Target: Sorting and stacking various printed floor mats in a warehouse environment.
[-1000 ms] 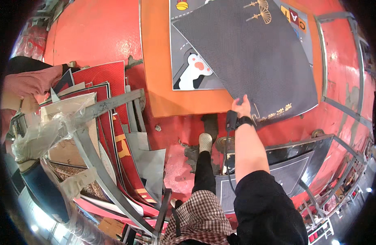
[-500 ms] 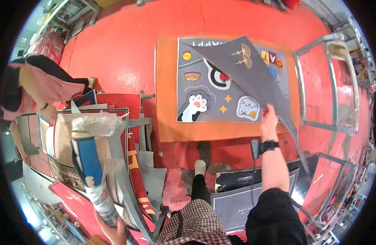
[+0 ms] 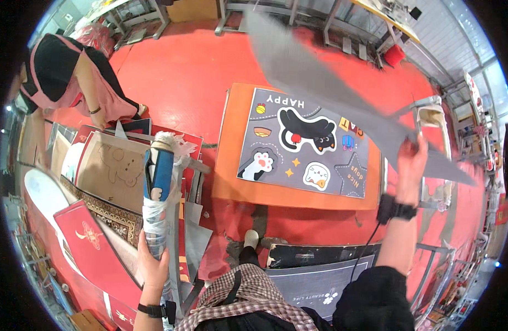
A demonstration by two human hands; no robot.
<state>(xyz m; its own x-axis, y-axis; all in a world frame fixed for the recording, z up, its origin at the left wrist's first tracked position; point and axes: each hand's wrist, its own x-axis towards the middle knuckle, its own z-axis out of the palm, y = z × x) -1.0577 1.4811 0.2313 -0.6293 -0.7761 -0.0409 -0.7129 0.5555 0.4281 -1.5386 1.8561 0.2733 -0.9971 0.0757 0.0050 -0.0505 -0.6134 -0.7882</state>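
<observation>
My right hand (image 3: 413,161), with a black strap on the wrist, is closed on the edge of a thin grey mat (image 3: 325,74). The mat is lifted in the air, its plain side showing and its far end blurred. Beneath it, a grey floor mat with cartoon cats (image 3: 325,157) lies flat on an orange pile (image 3: 226,176). My left hand (image 3: 153,263) is wrapped round a long, upright roll (image 3: 155,220), covered in clear plastic with a blue section higher up.
A co-worker in a pink apron (image 3: 113,94) bends over stacked mats (image 3: 115,165) at the left. A red mat (image 3: 94,243) lies nearer. Grey and black panels (image 3: 314,259) lean by my legs. A metal-framed rack (image 3: 430,127) stands right; tables (image 3: 314,8) line the back.
My right hand has raised the grey mat up and right, baring more of the cat mat. The roll in my left hand has swung more upright. The view has shifted; the co-worker stands higher.
</observation>
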